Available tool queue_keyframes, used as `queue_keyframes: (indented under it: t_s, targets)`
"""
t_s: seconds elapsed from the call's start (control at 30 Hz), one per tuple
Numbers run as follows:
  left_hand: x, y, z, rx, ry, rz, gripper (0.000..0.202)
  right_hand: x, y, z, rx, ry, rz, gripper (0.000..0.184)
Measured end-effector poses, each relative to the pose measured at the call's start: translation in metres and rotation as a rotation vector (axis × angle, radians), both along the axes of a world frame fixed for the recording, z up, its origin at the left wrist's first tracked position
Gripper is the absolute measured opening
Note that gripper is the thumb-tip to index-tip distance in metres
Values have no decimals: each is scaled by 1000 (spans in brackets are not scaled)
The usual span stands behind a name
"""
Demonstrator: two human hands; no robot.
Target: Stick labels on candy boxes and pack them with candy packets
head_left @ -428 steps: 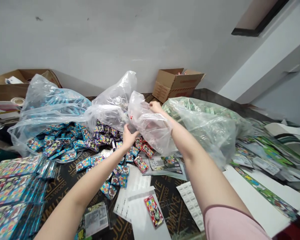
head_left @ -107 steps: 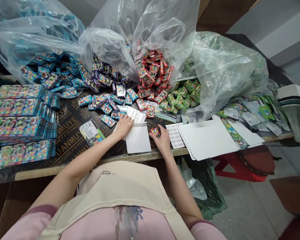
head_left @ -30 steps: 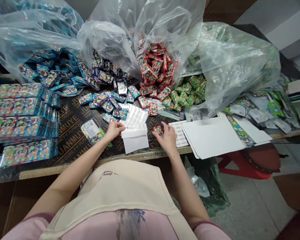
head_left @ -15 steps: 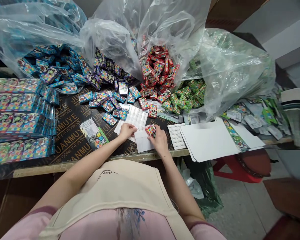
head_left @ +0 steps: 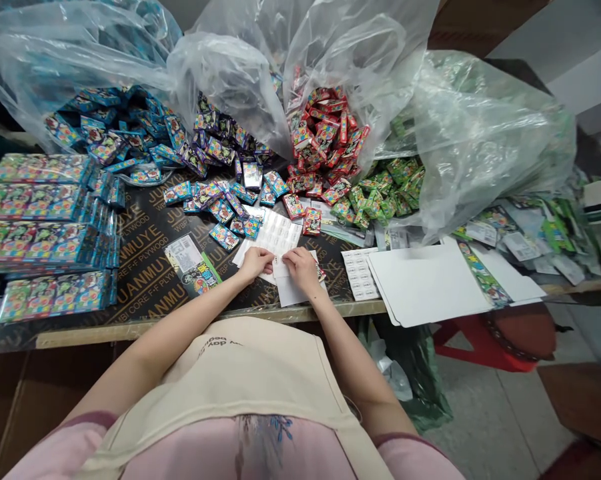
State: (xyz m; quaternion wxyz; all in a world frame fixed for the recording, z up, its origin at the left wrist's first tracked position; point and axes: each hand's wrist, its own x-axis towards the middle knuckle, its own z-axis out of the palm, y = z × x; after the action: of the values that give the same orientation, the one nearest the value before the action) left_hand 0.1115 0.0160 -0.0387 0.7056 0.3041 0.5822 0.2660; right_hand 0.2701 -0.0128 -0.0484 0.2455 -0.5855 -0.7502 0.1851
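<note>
My left hand (head_left: 257,265) pinches the edge of a white sticker sheet (head_left: 281,233) printed with rows of small labels. Close beside it, my right hand (head_left: 301,270) has thumb and forefinger together at the same sheet; whether a single sticker is between them is too small to tell. White paper (head_left: 295,293) hangs below the fingers toward the table edge. A red printed box (head_left: 321,274) lies mostly hidden behind my right hand. Just beyond the sheet are loose blue boxes (head_left: 224,237) and red boxes (head_left: 311,221).
Clear bags spill blue (head_left: 125,133), purple (head_left: 220,143), red (head_left: 330,133) and green boxes (head_left: 387,193) along the back. Wrapped packs (head_left: 45,240) are stacked at left. A printed packet (head_left: 193,263) lies left of my hands; another label sheet (head_left: 360,275) and white cards (head_left: 430,280) lie right.
My right hand has moved left toward my left hand, its fingertips now at the sticker sheet. The red box it was holding is now mostly hidden behind it. The view has shifted slightly.
</note>
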Motion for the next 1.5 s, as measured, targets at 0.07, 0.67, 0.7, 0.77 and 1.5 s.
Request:
queue_keyframes:
  t_s: [0.07,0.67,0.7,0.77,1.5]
  targets:
    - [0,0,-1,-7,0,-5,17,2,-4,-2,1,36,-19,20]
    - [2,-4,12,96,101,-71,20,-23,-13,-10,74,406,-289,29]
    - [-6,-5,16,131,123,-65,17,-23,-12,-9,31,505,-357,34]
    - [-35,-7,27,232,183,-20,9,-22,-9,-8,-58,678,-427,45]
    - [-149,-34,111,1132,485,-177,8,-122,36,152,-409,803,398,64]
